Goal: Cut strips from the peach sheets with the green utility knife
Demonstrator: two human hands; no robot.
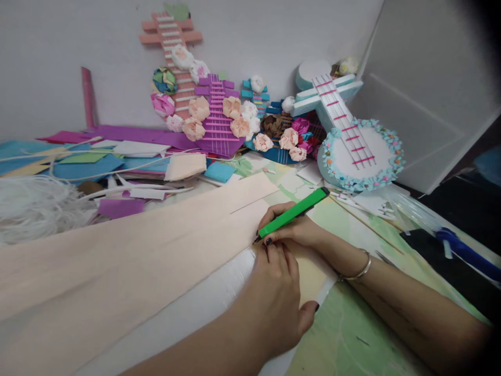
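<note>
A green snap-off utility knife (293, 213) is gripped in my right hand (297, 230), tilted with its tip down at the edge of a long peach-coloured paper sheet (156, 250). My left hand (274, 297) lies palm down just below the tip, fingers stretched forward and thumb apart, pressing near the paper's edge. Under the peach sheet is a white board or sheet (188, 313). A straight slit or line runs in the peach paper beyond my right hand. My left hand's fingertips are partly hidden by my right hand.
Paper-flower-decorated guitar shapes stand along the wall, among them a purple one (219, 120) and a light blue one (352, 141). Coloured paper pieces (90, 169) and a heap of white strands (35, 206) lie at left. A thin stick (368, 224) rests at right on the green-patterned table cover (344, 334).
</note>
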